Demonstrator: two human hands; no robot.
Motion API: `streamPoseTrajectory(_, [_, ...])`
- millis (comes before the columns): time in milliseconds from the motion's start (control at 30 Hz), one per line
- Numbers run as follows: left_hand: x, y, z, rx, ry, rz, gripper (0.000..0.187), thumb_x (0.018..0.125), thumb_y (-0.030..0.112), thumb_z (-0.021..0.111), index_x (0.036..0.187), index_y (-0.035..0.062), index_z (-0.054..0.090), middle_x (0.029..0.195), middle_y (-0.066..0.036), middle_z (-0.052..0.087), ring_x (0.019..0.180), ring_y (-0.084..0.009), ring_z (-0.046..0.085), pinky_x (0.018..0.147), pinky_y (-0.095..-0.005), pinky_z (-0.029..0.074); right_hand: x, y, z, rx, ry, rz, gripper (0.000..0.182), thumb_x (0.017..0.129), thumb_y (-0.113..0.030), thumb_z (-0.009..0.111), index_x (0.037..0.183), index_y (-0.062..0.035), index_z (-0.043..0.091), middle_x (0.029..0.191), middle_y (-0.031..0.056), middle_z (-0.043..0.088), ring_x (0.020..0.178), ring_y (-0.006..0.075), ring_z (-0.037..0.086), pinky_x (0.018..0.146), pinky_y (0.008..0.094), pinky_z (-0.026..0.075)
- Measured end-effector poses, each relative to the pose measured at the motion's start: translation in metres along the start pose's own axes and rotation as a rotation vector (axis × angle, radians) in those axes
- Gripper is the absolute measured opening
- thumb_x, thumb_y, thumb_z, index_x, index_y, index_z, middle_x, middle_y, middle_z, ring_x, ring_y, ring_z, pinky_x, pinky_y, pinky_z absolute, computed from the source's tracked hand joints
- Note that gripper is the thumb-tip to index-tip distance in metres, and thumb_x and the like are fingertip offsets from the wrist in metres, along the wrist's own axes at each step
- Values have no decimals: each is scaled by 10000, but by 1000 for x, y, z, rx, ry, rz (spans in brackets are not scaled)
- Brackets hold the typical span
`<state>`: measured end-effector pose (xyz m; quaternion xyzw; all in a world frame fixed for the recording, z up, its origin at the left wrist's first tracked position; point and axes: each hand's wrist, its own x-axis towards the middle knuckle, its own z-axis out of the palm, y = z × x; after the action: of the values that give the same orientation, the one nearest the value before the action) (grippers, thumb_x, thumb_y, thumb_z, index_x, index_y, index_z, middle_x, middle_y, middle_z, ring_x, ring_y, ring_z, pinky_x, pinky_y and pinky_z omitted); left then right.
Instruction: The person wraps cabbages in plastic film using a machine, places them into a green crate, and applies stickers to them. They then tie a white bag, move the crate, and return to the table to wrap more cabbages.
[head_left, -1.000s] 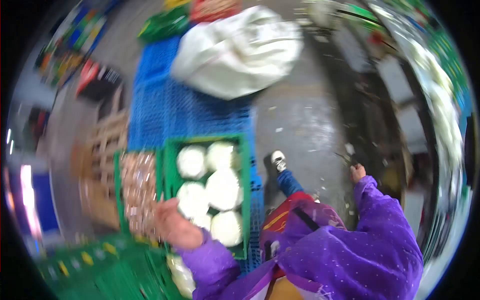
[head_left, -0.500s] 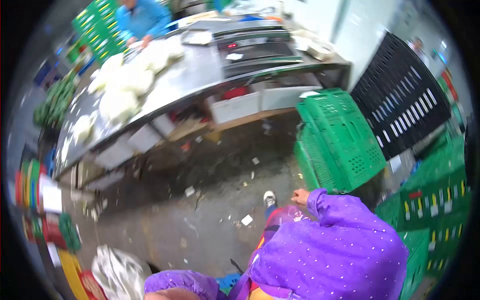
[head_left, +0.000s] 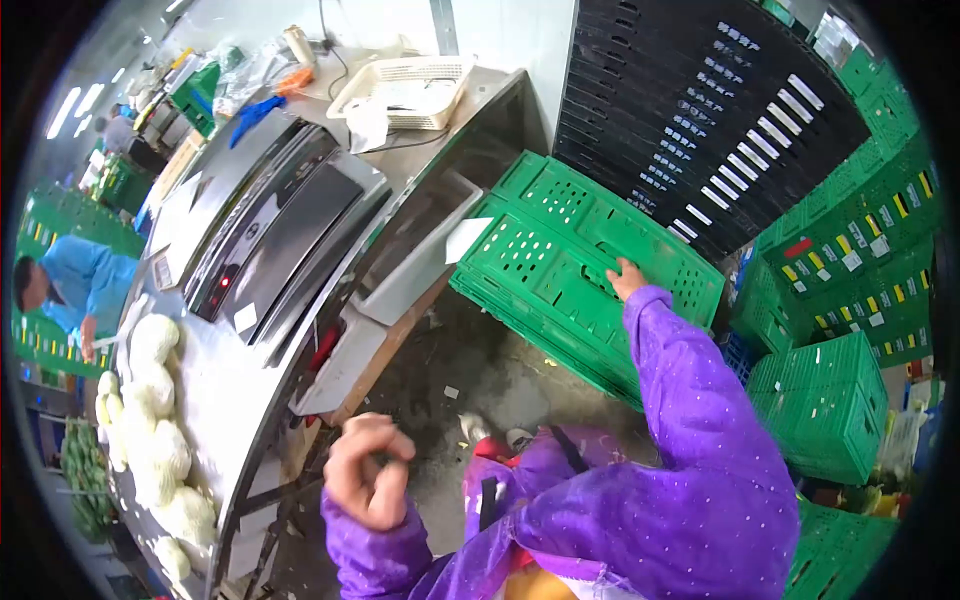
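Observation:
A stack of folded green plastic crates stands to the right of the metal table. My right hand is on the top crate, its fingers bent at a slot in the surface. Nearer to me, my left hand hangs in the air beside the table edge. Its fingers are loosely curled towards the thumb, with nothing between them. A white slip of paper lies at the crate's left corner.
On the metal table are several pale vegetables, a black scale and a white basket. Black crates lean behind the green stack. More green crates stand right. A person in blue works across the table.
My view has swung right and come closer to the green crates. My right hand has reached out onto the top one. My left hand has come into view.

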<state>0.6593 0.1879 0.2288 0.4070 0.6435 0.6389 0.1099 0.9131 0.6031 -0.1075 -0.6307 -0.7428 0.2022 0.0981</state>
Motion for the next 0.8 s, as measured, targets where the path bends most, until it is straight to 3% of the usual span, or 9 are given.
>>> streamPoseTrajectory(33, [3, -34, 7, -54, -52, -146, 194, 717, -42, 547, 908, -20, 576, 733, -88, 595, 675, -187, 550, 710, -331, 454, 11, 1, 6, -56, -17, 16, 508, 804, -351, 619, 1215, -77, 500, 1122, 185, 583, 1023, 358, 560, 894, 414, 441])
streamPoseTrajectory(100, [6, -95, 15, 36, -236, -304, 187, 762, 9, 599, 946, -25, 607, 789, -90, 628, 739, -169, 599, 705, -288, 469, 22, -3, 7, -177, -76, 17, 531, 800, -360, 624, 1234, -87, 485, 1135, 180, 579, 1045, 355, 553, 916, 417, 432])
streamPoseTrajectory(167, [16, -137, 30, 91, -409, -310, 189, 817, 65, 595, 977, -35, 582, 780, -65, 608, 723, -137, 587, 680, -267, 467, 17, -20, -16, -308, -150, -15, 506, 796, -363, 632, 1200, -88, 501, 1117, 168, 593, 1051, 346, 555, 920, 424, 426])
streamPoseTrajectory(267, [48, -183, 62, 77, -625, -377, 181, 817, 80, 619, 980, 6, 599, 798, -72, 632, 747, -144, 605, 708, -275, 475, 37, -7, -36, -130, -171, -73, 462, 781, -345, 653, 1127, -75, 513, 1073, 167, 610, 1007, 338, 578, 912, 427, 428])
streamPoseTrajectory(333, [71, -209, 97, 97, -738, -264, 190, 812, 102, 633, 981, 22, 600, 794, -98, 635, 731, -196, 619, 695, -301, 478, 42, -17, -82, 20, -150, -127, 383, 764, -319, 674, 1015, -67, 533, 980, 159, 636, 927, 340, 601, 851, 429, 437])
streamPoseTrajectory(400, [97, -221, 148, 147, -833, -73, 226, 788, 129, 650, 991, 45, 599, 808, -100, 629, 743, -261, 618, 668, -360, 462, 58, -19, -125, 2, 50, -222, 320, 776, -308, 665, 944, -63, 548, 884, 148, 642, 848, 348, 603, 776, 434, 432])
streamPoseTrajectory(533, [119, -262, 284, 211, -1066, 284, 453, 792, 247, 648, 1205, 113, 518, 1107, -90, 572, 1044, -271, 537, 876, -397, 382, 113, -19, -167, -200, 348, -151, 327, 799, -363, 640, 882, -58, 557, 814, 141, 632, 809, 342, 592, 738, 445, 409])
streamPoseTrajectory(667, [101, -344, 399, 520, -926, 699, 575, 830, 402, 576, 1306, 111, 440, 1195, -95, 523, 1115, -302, 491, 934, -425, 352, 153, -4, -179, -180, 392, 12, 396, 787, -429, 646, 912, -56, 595, 902, 132, 643, 901, 305, 588, 778, 440, 374])
streamPoseTrajectory(800, [111, -311, 409, 618, -1276, 474, 481, 835, 459, 543, 1136, 84, 551, 1049, -112, 571, 1030, -312, 539, 895, -451, 385, 150, 7, -179, -127, 406, -101, 360, 796, -382, 651, 917, -48, 592, 913, 127, 638, 899, 309, 575, 794, 438, 362])
